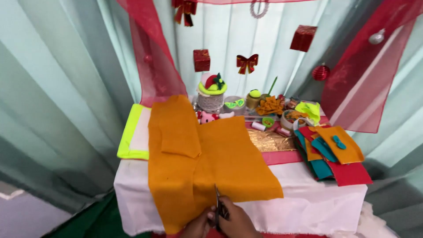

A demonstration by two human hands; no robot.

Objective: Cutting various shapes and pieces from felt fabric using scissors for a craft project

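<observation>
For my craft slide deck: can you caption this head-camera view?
Right hand cuts orange felt with scissors while the left hand steadies it on a white-covered table.

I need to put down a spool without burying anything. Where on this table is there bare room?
The white tablecloth is bare along the front, between the orange felt sheet and the stack of felt pieces. The back, around the basket and thread spools, is crowded.

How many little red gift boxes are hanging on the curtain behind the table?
2. One red gift box hangs left of the red bow, above the table; the other red gift box hangs higher, to the right. More may hide behind the red drapes.
</observation>
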